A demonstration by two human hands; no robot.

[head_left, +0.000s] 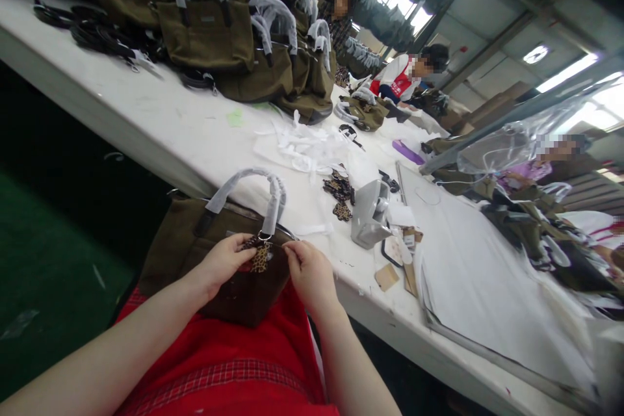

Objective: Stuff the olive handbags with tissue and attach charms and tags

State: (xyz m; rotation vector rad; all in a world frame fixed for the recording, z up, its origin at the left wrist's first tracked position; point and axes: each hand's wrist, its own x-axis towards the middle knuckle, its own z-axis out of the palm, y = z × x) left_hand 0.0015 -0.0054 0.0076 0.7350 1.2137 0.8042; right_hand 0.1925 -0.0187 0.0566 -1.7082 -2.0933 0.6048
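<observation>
White table (160, 104) ahead of left hand (225, 263) and right hand (311, 274), bearing olive bags (209, 39) beyond left, grey holder (369, 221) just past right; ceiling lights (568, 72) far beyond. Dark olive bag (170, 240) under 2 hands, at table's near edge: wrapped whitish handle (234, 188), leopard-print charm (262, 260). Left hand nearly closed, pinching charm; right hand curled, pinched together by zip (286, 232); cannot tell on what.

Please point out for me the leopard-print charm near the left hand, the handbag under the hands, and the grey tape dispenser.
Leopard-print charm (262, 259): head view, middle of its spotted face.
Handbag (244, 296): head view, lower front panel.
Grey tape dispenser (364, 214): head view, side of its body.
</observation>
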